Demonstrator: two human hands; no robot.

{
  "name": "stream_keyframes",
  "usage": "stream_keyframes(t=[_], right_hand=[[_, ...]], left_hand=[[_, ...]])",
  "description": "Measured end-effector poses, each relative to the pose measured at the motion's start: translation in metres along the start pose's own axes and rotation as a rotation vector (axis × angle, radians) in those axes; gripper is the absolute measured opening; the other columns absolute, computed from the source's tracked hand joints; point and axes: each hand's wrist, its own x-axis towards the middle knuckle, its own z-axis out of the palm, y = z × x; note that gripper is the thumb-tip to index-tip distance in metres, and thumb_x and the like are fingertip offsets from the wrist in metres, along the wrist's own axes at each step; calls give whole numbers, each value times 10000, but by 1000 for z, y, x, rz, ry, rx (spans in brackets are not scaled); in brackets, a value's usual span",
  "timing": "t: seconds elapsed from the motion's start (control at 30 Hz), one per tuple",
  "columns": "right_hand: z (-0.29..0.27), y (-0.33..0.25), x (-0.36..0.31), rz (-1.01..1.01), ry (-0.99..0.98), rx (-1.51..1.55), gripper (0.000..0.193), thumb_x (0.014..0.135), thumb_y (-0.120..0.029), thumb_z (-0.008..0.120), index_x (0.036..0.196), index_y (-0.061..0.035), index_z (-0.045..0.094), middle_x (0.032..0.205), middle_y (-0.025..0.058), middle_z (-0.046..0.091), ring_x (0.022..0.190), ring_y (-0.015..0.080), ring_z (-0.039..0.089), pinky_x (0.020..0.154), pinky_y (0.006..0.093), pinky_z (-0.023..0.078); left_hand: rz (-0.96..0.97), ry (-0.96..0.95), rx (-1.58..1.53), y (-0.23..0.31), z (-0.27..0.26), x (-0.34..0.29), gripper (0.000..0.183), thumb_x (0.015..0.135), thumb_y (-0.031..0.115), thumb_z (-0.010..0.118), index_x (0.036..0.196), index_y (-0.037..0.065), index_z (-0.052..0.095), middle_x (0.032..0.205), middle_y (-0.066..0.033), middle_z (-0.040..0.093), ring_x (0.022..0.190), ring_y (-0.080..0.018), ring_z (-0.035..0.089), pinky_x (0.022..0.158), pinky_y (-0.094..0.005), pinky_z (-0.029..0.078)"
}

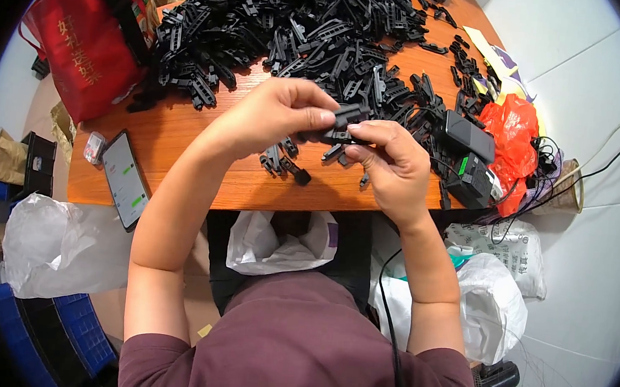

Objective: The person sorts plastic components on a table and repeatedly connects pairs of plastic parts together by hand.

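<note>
Above the front part of the table, my two hands meet on a small black plastic part (349, 115). My left hand (285, 112) pinches it from the left between thumb and fingers. From the right, my right hand (394, 157) grips its lower end with thumb and forefinger. Whether it is one piece or two pieces joined, I cannot tell. Behind the hands spreads a big heap of black plastic parts (295, 26), many of them long and slotted. A few loose black pieces (283, 163) lie on the wood just below my left hand.
A phone (126, 177) and a small clear box (94, 147) lie at the wooden table's (215, 178) left edge, near a red bag (87, 49). To the right are black box-shaped devices (468, 159), cables and an orange-red plastic bag (512, 141). An open white bag (283, 246) hangs before my lap.
</note>
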Motion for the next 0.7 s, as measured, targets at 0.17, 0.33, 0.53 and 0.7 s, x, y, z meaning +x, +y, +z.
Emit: stream_keyframes(t=[0.17,0.33,0.53,0.7], right_hand=[[8,-5,2,-266,59,-281,255,695,110,675,921,-1,638,902,114,624,777,176,619,639,262,546],[12,-4,-6,-221,179,-87,259,690,143,667,898,-8,628,874,120,615,752,184,622,646,262,551],[9,-16,-7,-362,133,-308,228,698,118,683,889,7,626,902,119,608,738,185,612,619,255,532],[7,-32,-1,-19,114,-194,291,730,-18,697,1001,-9,594,957,111,603,756,213,612,660,280,513]], left_hand=[[154,-53,59,-1,3,-12,246,872,134,612,1067,-12,634,842,-35,665,746,-58,583,661,-212,484],[283,-29,135,-6,12,-19,253,900,161,573,1084,-5,625,810,-33,675,730,-57,591,659,-216,491],[704,173,648,1,22,-30,397,689,135,753,1030,-2,604,774,-143,626,653,-270,605,595,-322,488],[846,248,820,3,24,-34,352,657,78,734,976,4,605,710,-114,605,621,-270,585,556,-342,464]])
